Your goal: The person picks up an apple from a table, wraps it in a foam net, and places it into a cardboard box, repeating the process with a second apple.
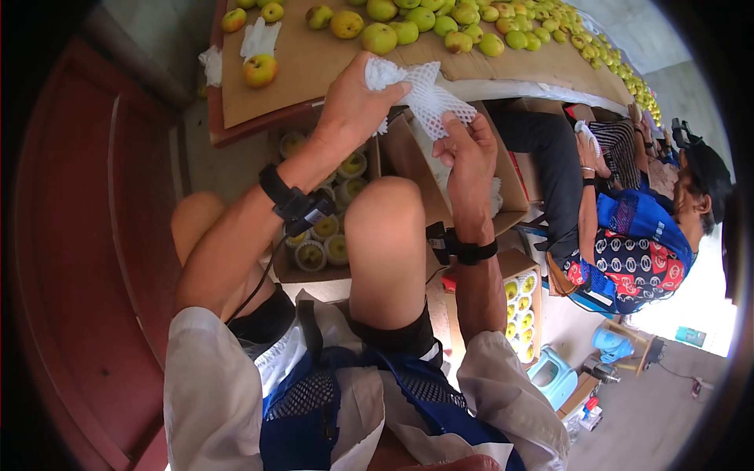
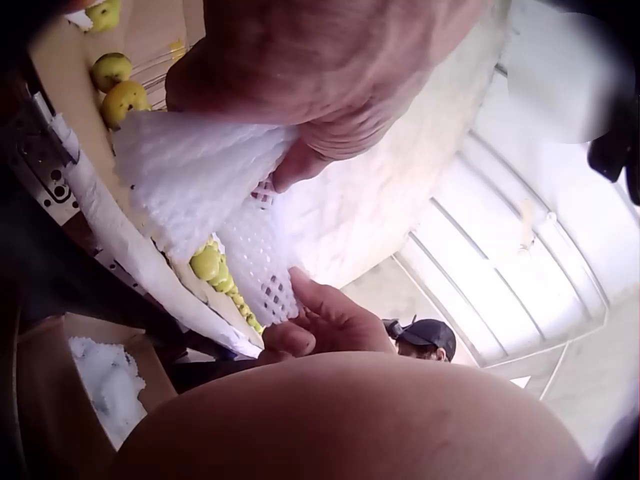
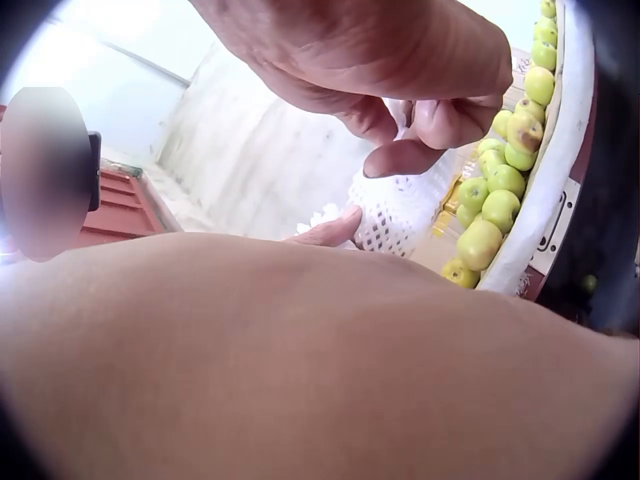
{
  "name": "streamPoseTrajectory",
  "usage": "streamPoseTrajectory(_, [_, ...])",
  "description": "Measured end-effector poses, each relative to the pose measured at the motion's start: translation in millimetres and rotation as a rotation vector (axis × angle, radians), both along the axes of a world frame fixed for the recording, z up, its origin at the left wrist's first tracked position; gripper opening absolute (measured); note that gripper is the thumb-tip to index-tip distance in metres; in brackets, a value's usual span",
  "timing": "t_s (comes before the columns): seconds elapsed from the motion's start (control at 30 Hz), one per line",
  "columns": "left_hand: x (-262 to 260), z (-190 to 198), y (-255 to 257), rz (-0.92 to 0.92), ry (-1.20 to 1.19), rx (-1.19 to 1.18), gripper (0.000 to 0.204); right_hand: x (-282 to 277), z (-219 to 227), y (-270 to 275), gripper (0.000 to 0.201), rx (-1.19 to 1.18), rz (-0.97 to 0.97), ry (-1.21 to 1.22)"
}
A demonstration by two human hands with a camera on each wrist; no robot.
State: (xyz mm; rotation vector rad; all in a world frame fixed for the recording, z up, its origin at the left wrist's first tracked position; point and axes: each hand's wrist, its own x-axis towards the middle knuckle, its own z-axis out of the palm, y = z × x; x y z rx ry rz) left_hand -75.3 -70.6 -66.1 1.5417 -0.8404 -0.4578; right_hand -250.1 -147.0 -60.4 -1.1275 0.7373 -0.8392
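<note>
The left hand (image 1: 357,98) grips a bunch of white foam net sleeves (image 1: 383,74) at the table's front edge. One net (image 1: 430,98) stretches from that bunch to the right hand (image 1: 470,161), whose thumb and fingertips pinch its lower end. In the left wrist view the net (image 2: 262,265) hangs spread between both hands, its mesh showing. The right wrist view has the right hand (image 3: 390,80) above the net (image 3: 395,215), with the left thumb on the net's far side. No fruit is seen inside the net.
Green and yellow apples (image 1: 404,31) cover the back of the cardboard-topped table (image 1: 314,78); one reddish apple (image 1: 259,71) lies at left. Below are boxes of sleeved fruit (image 1: 311,255), (image 1: 520,306). At right sits another person (image 1: 636,251).
</note>
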Motion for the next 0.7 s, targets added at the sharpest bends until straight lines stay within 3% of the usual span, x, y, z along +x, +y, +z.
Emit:
streamPoseTrajectory(0.13, [-3.9, 10.0, 4.4, 0.017, 0.147, 0.033, 0.029, 0.0, -11.4, -14.7, 0.014, -0.004, -0.079, -0.075])
streamPoseTrajectory(0.27, [-9.5, 13.4, 7.5, -0.087, 0.374, -0.065, 0.042, 9.4, -5.5, -13.2, 0.016, 0.024, -0.094, -0.117])
streamPoseTrajectory(0.4, [-14.4, 18.1, 8.1, -0.097, 0.469, -0.068, 0.041, 16.9, 1.6, -4.2, 0.018, 0.050, -0.017, -0.115])
streamPoseTrajectory(0.5, [-12.3, 23.4, 12.4, -0.126, 0.556, -0.165, 0.040, 15.3, -3.2, -7.0, 0.016, 0.033, -0.083, -0.196])
streamPoseTrajectory(0.6, [-12.9, 20.8, 12.6, -0.137, 0.590, -0.116, 0.037, 9.6, -0.5, -10.8, 0.016, 0.012, -0.084, -0.192])
streamPoseTrajectory(0.7, [-17.4, 10.8, 4.5, -0.136, 0.507, -0.177, 0.034, 9.7, 5.6, -1.3, 0.018, 0.048, 0.036, -0.155])
